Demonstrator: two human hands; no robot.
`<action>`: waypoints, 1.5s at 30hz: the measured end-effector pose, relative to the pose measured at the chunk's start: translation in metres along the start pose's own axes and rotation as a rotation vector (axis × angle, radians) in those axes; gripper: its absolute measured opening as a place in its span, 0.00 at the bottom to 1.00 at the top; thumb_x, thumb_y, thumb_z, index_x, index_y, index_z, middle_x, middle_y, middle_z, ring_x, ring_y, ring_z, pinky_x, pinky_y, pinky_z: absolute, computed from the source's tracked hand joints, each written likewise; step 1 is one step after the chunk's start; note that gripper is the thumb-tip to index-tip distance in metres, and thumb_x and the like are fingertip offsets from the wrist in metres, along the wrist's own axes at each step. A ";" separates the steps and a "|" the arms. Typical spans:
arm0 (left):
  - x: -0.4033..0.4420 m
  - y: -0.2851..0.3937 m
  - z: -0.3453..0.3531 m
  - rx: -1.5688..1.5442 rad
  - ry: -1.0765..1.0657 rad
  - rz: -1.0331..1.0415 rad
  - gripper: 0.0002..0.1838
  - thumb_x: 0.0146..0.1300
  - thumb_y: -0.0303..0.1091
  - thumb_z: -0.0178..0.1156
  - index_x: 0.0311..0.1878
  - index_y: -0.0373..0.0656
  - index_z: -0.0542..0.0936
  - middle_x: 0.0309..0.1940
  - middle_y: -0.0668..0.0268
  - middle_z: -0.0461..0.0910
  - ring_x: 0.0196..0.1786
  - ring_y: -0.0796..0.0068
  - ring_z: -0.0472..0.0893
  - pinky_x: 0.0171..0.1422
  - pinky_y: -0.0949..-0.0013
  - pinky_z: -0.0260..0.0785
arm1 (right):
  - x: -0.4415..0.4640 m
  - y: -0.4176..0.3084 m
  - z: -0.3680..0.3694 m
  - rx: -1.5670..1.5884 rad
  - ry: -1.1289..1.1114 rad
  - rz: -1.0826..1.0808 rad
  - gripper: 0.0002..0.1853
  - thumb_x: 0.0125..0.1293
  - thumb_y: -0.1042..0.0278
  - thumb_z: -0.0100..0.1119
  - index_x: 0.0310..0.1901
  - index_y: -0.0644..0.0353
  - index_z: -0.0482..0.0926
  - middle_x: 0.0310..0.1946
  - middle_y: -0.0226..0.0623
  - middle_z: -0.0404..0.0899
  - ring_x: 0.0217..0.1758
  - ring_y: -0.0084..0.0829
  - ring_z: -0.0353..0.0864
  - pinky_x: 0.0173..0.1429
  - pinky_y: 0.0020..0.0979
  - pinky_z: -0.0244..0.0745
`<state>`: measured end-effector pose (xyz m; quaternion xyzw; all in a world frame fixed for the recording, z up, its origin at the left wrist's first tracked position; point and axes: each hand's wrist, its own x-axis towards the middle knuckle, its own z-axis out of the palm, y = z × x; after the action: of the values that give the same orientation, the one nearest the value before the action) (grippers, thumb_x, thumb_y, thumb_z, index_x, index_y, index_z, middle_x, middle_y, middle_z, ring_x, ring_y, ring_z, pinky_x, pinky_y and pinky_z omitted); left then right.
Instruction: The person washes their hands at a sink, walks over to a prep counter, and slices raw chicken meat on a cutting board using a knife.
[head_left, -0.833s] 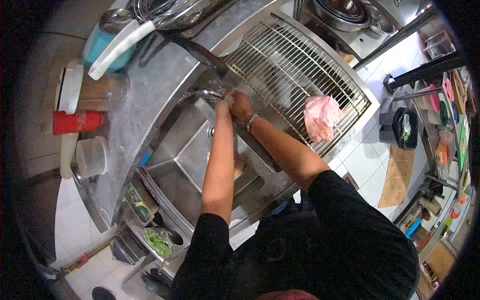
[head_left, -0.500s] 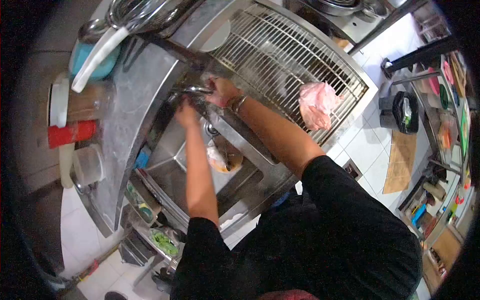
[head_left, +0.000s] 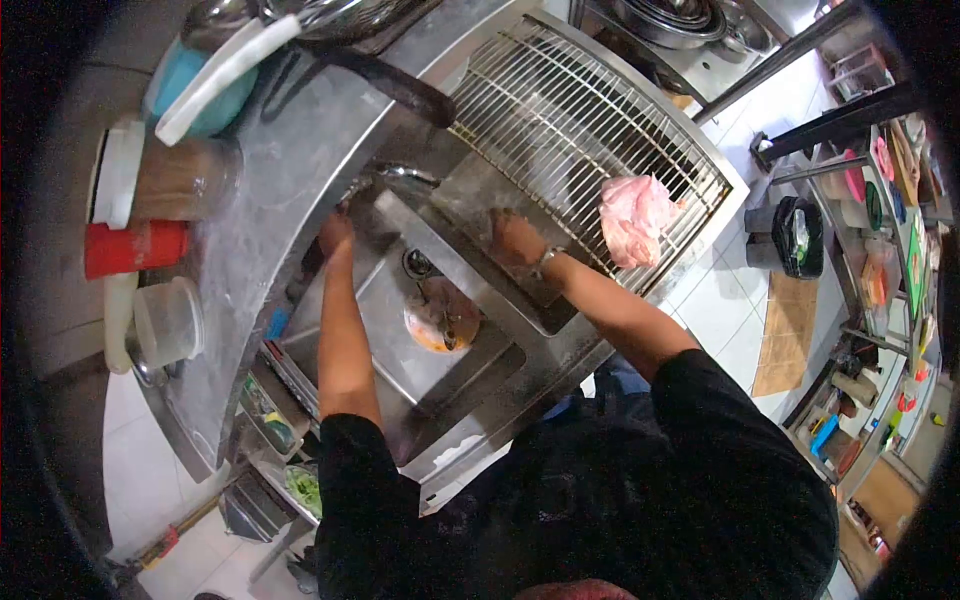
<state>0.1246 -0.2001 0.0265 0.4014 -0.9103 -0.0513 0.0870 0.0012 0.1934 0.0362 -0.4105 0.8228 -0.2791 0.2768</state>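
My left hand (head_left: pixel 336 230) is at the back left of the sink, beside the base of the metal tap (head_left: pixel 408 177). The back of the hand hides its fingers, so its grip cannot be made out. Over the right basin (head_left: pixel 470 190), apart from the tap, my right hand (head_left: pixel 518 242) has its fingers curled in; anything inside them is hidden. A bracelet circles that wrist. In the left basin (head_left: pixel 375 320), a round orange-brown item (head_left: pixel 442 318) lies near the drain (head_left: pixel 417 263); its kind is unclear.
Right of the basins is a wire rack (head_left: pixel 560 110), bearing a crumpled pale pink lump (head_left: pixel 637 220). A steel ledge (head_left: pixel 290 200) along the left bears a clear tub (head_left: pixel 168 318) and a red item (head_left: pixel 135 248). A black-lined bin (head_left: pixel 800 240) stands on the floor at right.
My right hand has left the tap and moved right, over the right basin. My left hand has shifted left and away from under the spout. The camera view has shifted slightly.
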 end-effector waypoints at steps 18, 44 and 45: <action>0.012 0.034 -0.024 0.050 -0.318 -0.096 0.31 0.69 0.63 0.54 0.57 0.43 0.83 0.55 0.44 0.81 0.56 0.38 0.81 0.55 0.41 0.74 | -0.103 0.011 -0.008 -0.301 0.025 0.015 0.17 0.59 0.63 0.60 0.46 0.64 0.84 0.67 0.56 0.70 0.59 0.54 0.78 0.56 0.45 0.79; -0.332 0.363 -0.109 -0.320 -0.206 0.532 0.22 0.58 0.43 0.75 0.50 0.39 0.85 0.61 0.48 0.73 0.66 0.46 0.71 0.68 0.46 0.64 | -0.543 0.154 -0.207 0.081 0.689 0.444 0.10 0.69 0.64 0.59 0.36 0.62 0.80 0.35 0.54 0.83 0.39 0.56 0.82 0.44 0.51 0.77; -0.337 0.388 -0.109 -0.373 -0.241 0.615 0.21 0.58 0.42 0.74 0.50 0.39 0.85 0.61 0.49 0.73 0.65 0.47 0.71 0.68 0.48 0.65 | -0.578 0.158 -0.205 0.062 0.796 0.511 0.13 0.71 0.61 0.59 0.33 0.62 0.80 0.27 0.54 0.81 0.33 0.59 0.81 0.40 0.52 0.76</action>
<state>0.0895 0.3077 0.1567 0.0778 -0.9670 -0.2347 0.0622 0.0727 0.8009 0.2002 -0.0476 0.9308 -0.3622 0.0116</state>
